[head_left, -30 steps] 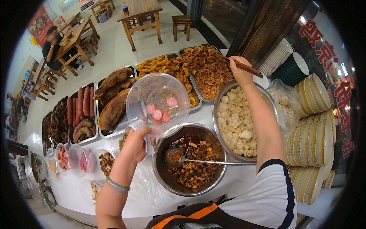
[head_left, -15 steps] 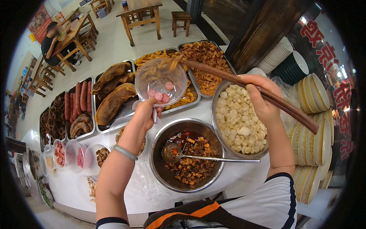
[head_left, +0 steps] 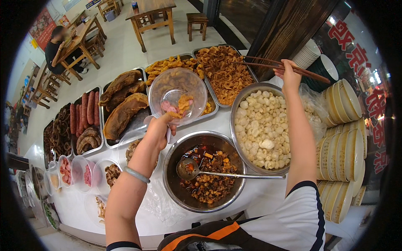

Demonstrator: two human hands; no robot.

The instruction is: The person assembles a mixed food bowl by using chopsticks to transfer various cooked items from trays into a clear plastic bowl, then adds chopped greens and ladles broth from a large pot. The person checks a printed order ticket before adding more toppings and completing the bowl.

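My left hand [head_left: 161, 129] holds up a clear plastic bowl [head_left: 178, 95] tilted toward me, with pink meat slices and a few fried pieces inside. It hovers over the trays of fried food. My right hand [head_left: 289, 74] grips long wooden chopsticks [head_left: 276, 66], their tips reaching over the tray of fried rings [head_left: 224, 71]. Below my arms sit a steel bowl of white balls [head_left: 261, 125] and a steel bowl of dark saucy meat [head_left: 205, 173] with a ladle [head_left: 226, 173] resting in it.
Metal trays hold browned meat slabs [head_left: 123, 104], sausages [head_left: 86, 111] and fried strips [head_left: 167, 65]. Small clear tubs [head_left: 81, 173] line the counter's left. Stacked bowls [head_left: 339, 150] stand at the right. A person sits at wooden tables [head_left: 63, 44] beyond.
My left hand has kept the plastic bowl raised and fried pieces now lie in it. My right hand has swung the chopsticks back toward the tray of fried rings.
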